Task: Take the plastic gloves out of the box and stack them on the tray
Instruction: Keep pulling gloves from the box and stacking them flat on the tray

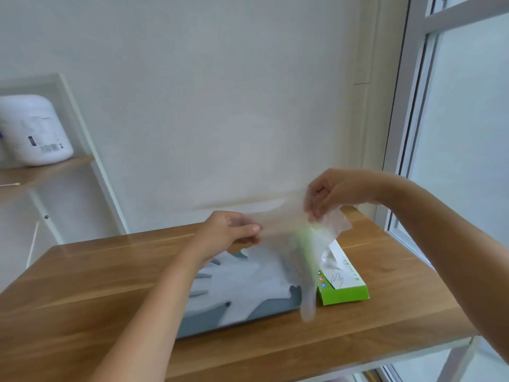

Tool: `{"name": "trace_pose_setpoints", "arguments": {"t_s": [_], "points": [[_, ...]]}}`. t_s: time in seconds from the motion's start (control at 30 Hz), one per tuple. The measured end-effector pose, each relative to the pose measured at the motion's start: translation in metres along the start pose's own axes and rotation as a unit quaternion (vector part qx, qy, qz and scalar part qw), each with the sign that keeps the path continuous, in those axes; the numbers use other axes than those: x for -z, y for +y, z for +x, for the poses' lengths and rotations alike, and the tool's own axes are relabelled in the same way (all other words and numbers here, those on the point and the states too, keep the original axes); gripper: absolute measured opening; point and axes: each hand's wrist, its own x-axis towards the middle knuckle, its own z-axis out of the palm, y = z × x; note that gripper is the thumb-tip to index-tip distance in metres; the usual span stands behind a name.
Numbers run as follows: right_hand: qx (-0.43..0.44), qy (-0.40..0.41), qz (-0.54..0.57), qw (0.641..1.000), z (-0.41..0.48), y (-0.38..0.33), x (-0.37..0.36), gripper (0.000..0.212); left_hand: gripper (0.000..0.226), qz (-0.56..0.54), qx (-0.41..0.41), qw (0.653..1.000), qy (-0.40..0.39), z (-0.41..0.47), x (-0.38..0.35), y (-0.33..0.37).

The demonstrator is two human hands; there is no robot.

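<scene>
A clear plastic glove (286,232) hangs stretched in the air between both hands, blurred, its fingers dangling down to the tray's right edge. My left hand (231,232) pinches its left edge and my right hand (330,194) pinches its upper right edge. Below lies a grey-blue tray (264,317) with several gloves (248,279) flat on it. To the tray's right lies the green and white glove box (347,282), with more plastic sticking up out of its opening.
All of this stands on a wooden table (82,299) against a white wall. A window frame (407,106) runs along the right. On a wooden shelf at the left stands a white appliance (33,130).
</scene>
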Motion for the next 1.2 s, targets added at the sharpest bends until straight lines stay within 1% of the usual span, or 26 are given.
{"name": "trace_pose_setpoints", "arguments": {"t_s": [0.07,0.13,0.17,0.27,0.37,0.43,0.53,0.6,0.67,0.73,0.77,0.83,0.87,0.93,1.0,1.07,1.1,1.13,1.2], "points": [[-0.001,-0.003,-0.053,0.999,0.017,-0.006,-0.005,0.019,0.008,-0.011,0.010,0.999,0.044,0.000,0.020,-0.009],[0.003,0.018,-0.118,0.993,0.038,-0.015,-0.014,0.018,0.007,-0.023,0.008,0.996,0.087,0.000,0.036,-0.018],[0.004,0.032,-0.128,0.991,0.046,-0.019,-0.018,0.017,0.009,-0.023,0.000,0.994,0.106,0.001,0.040,-0.020],[0.010,0.047,-0.079,0.996,0.079,-0.033,-0.037,0.014,0.017,0.014,-0.026,0.980,0.194,0.005,0.059,-0.032],[0.022,0.039,0.050,0.998,0.108,-0.045,-0.059,0.009,0.019,0.090,-0.032,0.958,0.271,0.008,0.081,-0.039],[0.055,0.064,0.114,0.990,0.124,-0.049,-0.072,0.008,0.017,0.126,-0.059,0.939,0.314,0.006,0.098,-0.039],[0.127,0.128,0.100,0.978,0.138,-0.053,-0.085,0.010,0.011,0.136,-0.130,0.913,0.361,-0.003,0.116,-0.031],[0.163,0.141,0.094,0.972,0.140,-0.053,-0.089,0.015,0.007,0.158,-0.178,0.895,0.378,-0.014,0.119,-0.025],[0.176,0.127,0.101,0.971,0.137,-0.047,-0.094,0.013,0.003,0.205,-0.234,0.873,0.376,-0.028,0.115,-0.022],[0.181,0.105,0.111,0.971,0.133,-0.034,-0.097,0.014,0.007,0.257,-0.276,0.858,0.348,-0.039,0.107,-0.026],[0.184,0.087,0.117,0.972,0.131,-0.026,-0.099,0.017,0.011,0.278,-0.283,0.857,0.328,-0.044,0.102,-0.032],[0.180,0.061,0.109,0.976,0.126,-0.011,-0.102,0.023,0.006,0.320,-0.293,0.853,0.292,-0.047,0.095,-0.050],[0.173,0.048,0.098,0.979,0.124,-0.004,-0.104,0.025,0.007,0.331,-0.289,0.854,0.277,-0.048,0.091,-0.060],[0.155,0.028,0.073,0.985,0.120,0.012,-0.108,0.029,0.013,0.342,-0.267,0.869,0.236,-0.050,0.081,-0.083],[0.140,0.006,0.051,0.989,0.118,0.026,-0.112,0.033,0.013,0.362,-0.241,0.881,0.187,-0.051,0.070,-0.107],[0.125,-0.019,0.022,0.992,0.118,0.038,-0.120,0.035,0.010,0.368,-0.192,0.897,0.155,-0.054,0.058,-0.126],[0.122,-0.027,0.001,0.992,0.119,0.045,-0.124,0.036,0.012,0.370,-0.167,0.902,0.145,-0.055,0.051,-0.133],[0.120,-0.030,-0.019,0.992,0.120,0.051,-0.128,0.037,0.013,0.381,-0.147,0.903,0.137,-0.055,0.045,-0.139],[0.115,-0.026,-0.043,0.992,0.122,0.064,-0.136,0.037,0.006,0.413,-0.117,0.895,0.118,-0.056,0.037,-0.144]]}}
